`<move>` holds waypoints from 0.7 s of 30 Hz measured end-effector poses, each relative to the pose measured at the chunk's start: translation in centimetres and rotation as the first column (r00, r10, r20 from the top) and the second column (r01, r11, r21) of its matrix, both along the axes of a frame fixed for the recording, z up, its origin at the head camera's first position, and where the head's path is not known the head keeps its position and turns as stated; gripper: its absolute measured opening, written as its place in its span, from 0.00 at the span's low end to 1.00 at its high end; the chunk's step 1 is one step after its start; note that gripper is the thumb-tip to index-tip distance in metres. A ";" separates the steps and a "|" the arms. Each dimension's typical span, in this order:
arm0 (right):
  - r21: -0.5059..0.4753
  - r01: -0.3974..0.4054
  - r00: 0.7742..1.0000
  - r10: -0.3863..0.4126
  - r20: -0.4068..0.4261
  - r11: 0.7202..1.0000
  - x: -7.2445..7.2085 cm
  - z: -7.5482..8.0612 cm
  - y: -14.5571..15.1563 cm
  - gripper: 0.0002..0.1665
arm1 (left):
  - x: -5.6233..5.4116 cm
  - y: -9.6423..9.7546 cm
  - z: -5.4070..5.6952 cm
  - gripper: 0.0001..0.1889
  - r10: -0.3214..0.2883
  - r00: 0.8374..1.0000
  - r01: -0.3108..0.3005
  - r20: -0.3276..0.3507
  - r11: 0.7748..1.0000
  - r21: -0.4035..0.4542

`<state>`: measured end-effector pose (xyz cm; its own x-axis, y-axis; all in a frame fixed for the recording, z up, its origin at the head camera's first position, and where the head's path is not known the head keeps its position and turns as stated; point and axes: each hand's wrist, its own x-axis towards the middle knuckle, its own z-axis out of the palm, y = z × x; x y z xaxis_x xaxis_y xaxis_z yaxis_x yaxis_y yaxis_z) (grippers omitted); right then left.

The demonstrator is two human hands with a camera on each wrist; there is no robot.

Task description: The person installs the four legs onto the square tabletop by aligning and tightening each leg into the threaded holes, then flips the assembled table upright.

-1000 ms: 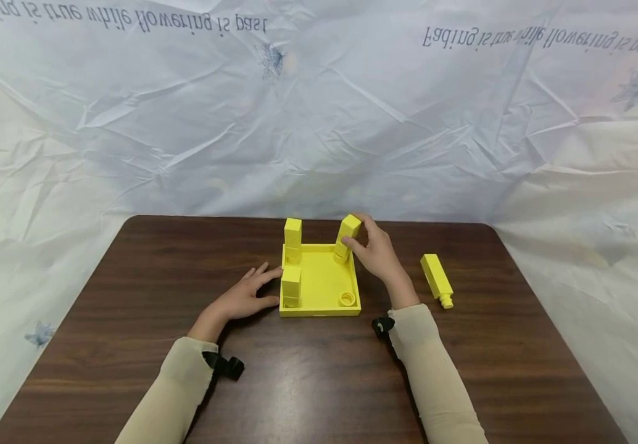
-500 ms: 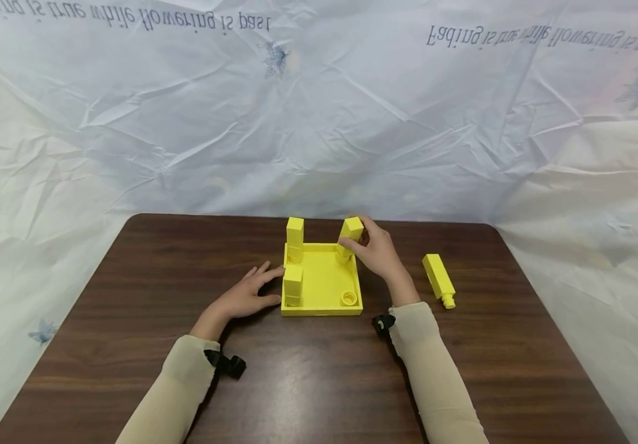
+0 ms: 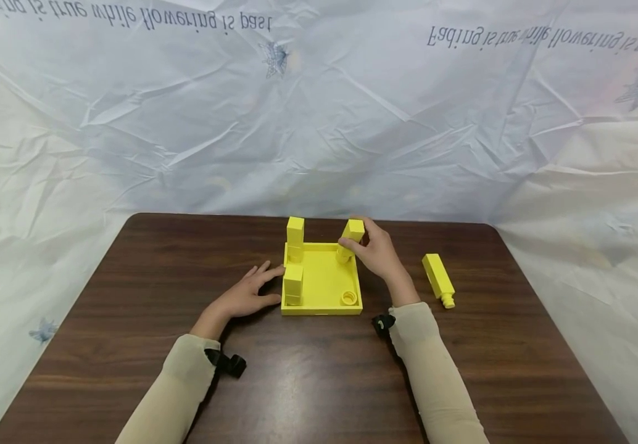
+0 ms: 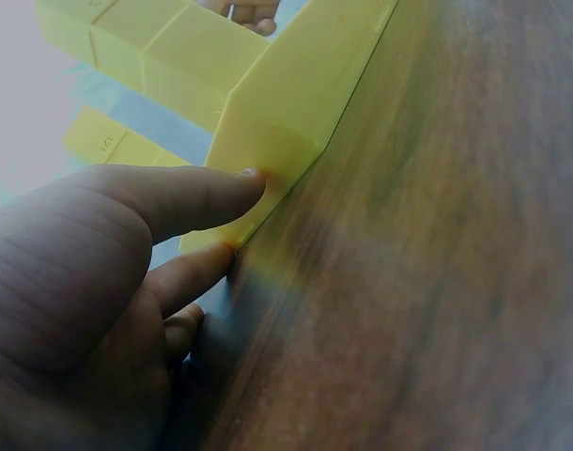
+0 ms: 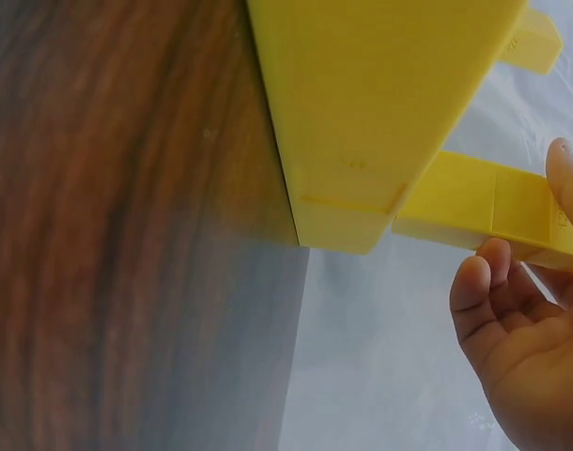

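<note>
A shallow square yellow tray-like base [image 3: 324, 277] lies on the table, with blocky yellow legs in its corners. My right hand [image 3: 379, 254] pinches the leg [image 3: 353, 230] at the far right corner between thumb and fingers, as the right wrist view also shows; this leg leans slightly. Two other legs, the far left leg [image 3: 295, 231] and the near left leg [image 3: 294, 283], stand upright. In the near right corner is a bare round socket [image 3: 348, 298]. My left hand [image 3: 244, 298] spreads its fingers against the base's left side, thumb [image 4: 211, 195] touching its wall.
A loose yellow leg [image 3: 437, 275] with a threaded-looking end lies on the dark wooden table [image 3: 291, 382], right of my right hand. A wrinkled pale sheet [image 3: 319, 123] with printed writing hangs behind and around the table.
The leg in my right hand sits a little lower, and its top has turned slightly. My left hand stays at the base's side.
</note>
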<state>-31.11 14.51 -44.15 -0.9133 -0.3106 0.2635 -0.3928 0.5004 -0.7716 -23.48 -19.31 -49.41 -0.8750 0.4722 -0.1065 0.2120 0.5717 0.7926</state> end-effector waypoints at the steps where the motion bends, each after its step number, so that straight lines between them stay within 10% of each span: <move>1: 0.004 0.001 1.000 -0.001 0.002 1.000 0.0 0.0 0.0 0.34 | 0.0 0.0 0.0 0.38 0.001 1.000 -0.001 0.001 1.000 -0.001; 11: 0.012 -0.052 0.998 0.052 -0.023 0.999 0.0 0.2 -0.1 0.22 | -0.1 0.0 0.1 0.38 0.006 1.000 -0.006 -0.001 1.000 -0.004; 21: 0.033 -0.042 0.998 0.040 0.046 0.999 0.3 0.3 0.1 0.36 | -0.1 0.0 0.1 0.38 0.005 1.000 -0.005 0.004 1.000 -0.004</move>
<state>-30.83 14.65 -43.83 -0.9103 -0.3562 0.2111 -0.3788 0.5105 -0.7720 -23.59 -19.29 -49.31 -0.8770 0.4674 -0.1115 0.2061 0.5756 0.7913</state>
